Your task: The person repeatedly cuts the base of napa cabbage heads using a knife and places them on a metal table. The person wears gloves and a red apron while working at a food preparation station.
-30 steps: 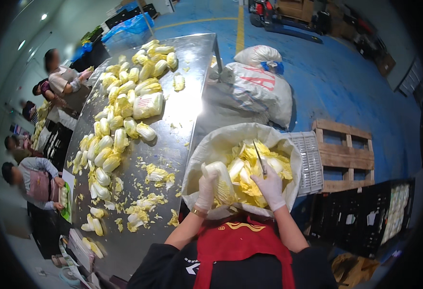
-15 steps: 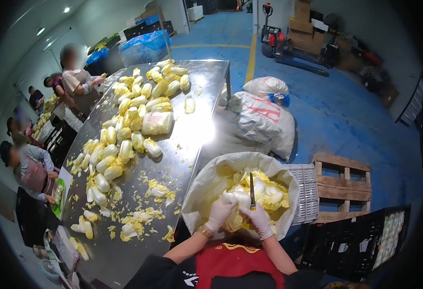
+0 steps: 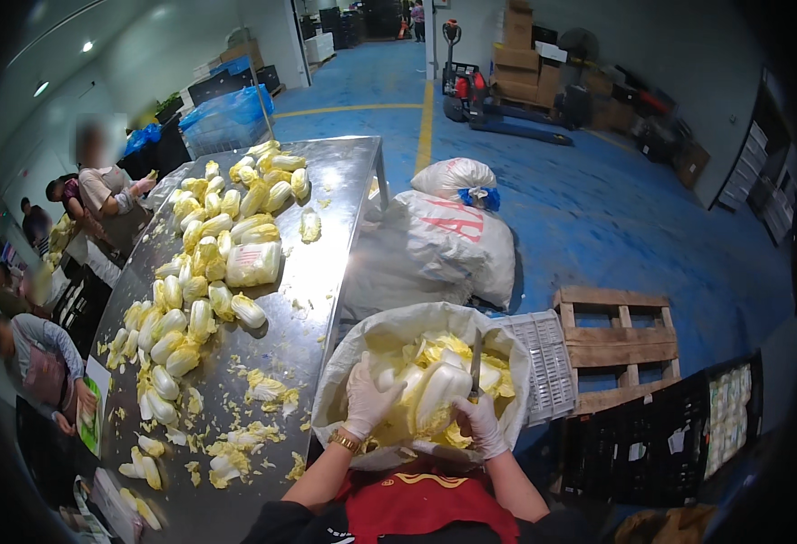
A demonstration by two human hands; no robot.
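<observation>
Over a large white sack (image 3: 332, 381) my gloved left hand (image 3: 371, 399) is open, its fingers spread beside a pale napa cabbage (image 3: 437, 392). My gloved right hand (image 3: 482, 424) is closed round the handle of a knife (image 3: 476, 363), with the blade pointing up and away from me. The right fingers are close against the cabbage's right side; whether they also bear its weight I cannot tell. Loose yellow leaves (image 3: 498, 376) fill the sack around it.
To the left, a steel table (image 3: 326, 236) carries several napa cabbages (image 3: 204, 258) and trimmings. Full sacks (image 3: 462, 236) stand beyond mine. A grey crate (image 3: 544, 363), a wooden pallet (image 3: 621, 344) and black crates (image 3: 661, 453) lie right. Co-workers stand along the table's far left side.
My left hand has come off the cabbage and moved left, its fingers spreading. The cabbage now lies lengthwise between my hands. The knife stays in my right hand. The whole view has shifted.
</observation>
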